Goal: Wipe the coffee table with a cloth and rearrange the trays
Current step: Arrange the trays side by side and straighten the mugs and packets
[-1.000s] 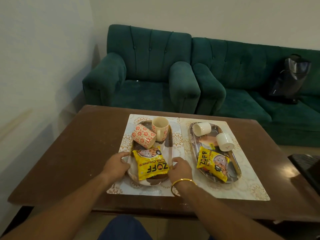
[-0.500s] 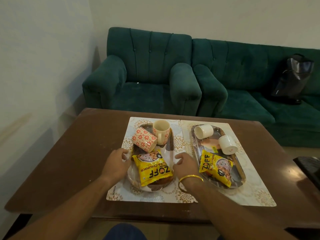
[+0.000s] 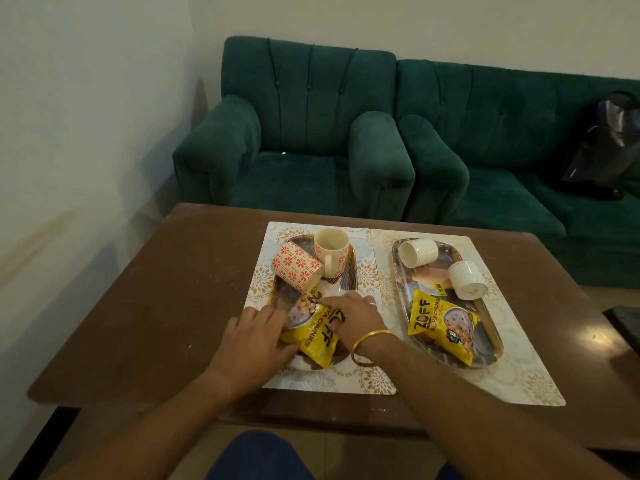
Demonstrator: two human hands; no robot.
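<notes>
On the brown coffee table (image 3: 156,306), the left patterned tray (image 3: 347,271) holds a floral mug (image 3: 298,270) lying on its side, an upright mug (image 3: 330,249) and a yellow snack packet (image 3: 317,341). My left hand (image 3: 256,336) grips the packet's left side. My right hand (image 3: 349,313), with a gold bangle on its wrist, grips its top right. The packet is tilted and crumpled between them. The steel tray (image 3: 493,341) on the right carries two white cups (image 3: 417,252) (image 3: 465,280) on their sides and a second yellow packet (image 3: 440,327). No cloth is in view.
Each tray sits on a pale floral placemat (image 3: 277,379) (image 3: 519,372). A green armchair (image 3: 298,150) and green sofa (image 3: 502,168) stand behind the table, with a black bag (image 3: 609,147) on the sofa. A wall runs along the left. A dark object (image 3: 627,323) sits at the table's right edge.
Both hands left the left tray's sides and closed in on the yellow packet, which is now turned and crumpled. The camera has moved closer.
</notes>
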